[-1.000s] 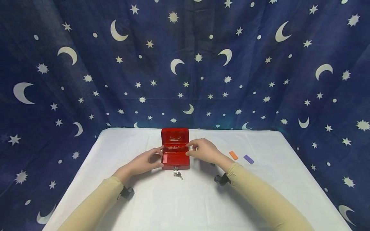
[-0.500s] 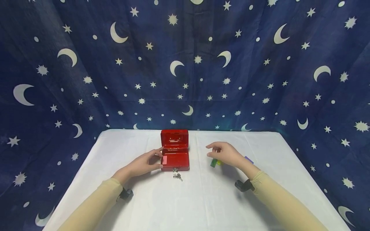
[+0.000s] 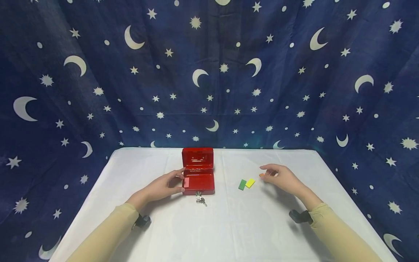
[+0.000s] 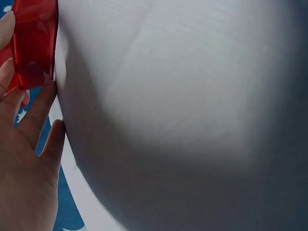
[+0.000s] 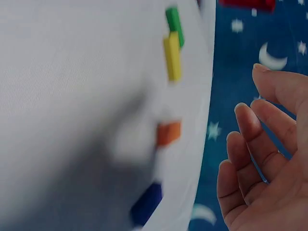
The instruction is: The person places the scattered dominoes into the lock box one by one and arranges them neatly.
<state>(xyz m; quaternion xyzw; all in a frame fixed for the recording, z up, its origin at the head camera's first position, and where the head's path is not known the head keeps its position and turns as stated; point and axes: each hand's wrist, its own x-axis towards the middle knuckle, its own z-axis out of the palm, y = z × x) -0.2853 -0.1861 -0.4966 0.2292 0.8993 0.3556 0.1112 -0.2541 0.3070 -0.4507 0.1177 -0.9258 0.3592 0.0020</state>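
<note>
Right hand (image 3: 285, 179) moved farther right of glossy red box (image 3: 200, 181); flat oblong green block (image 3: 242, 184), yellow block (image 3: 250, 183) fully uncovered. Right fingers parted, nothing held; left hand (image 3: 159, 186) spread against box.

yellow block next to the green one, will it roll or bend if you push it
The yellow block would probably slide rather than roll, since it looks flat-sided and lies flat. Its straight edges suggest it is stiff and unlikely to bend. Pushed toward the green block, it might nudge that too, as the two lie close together.
</note>
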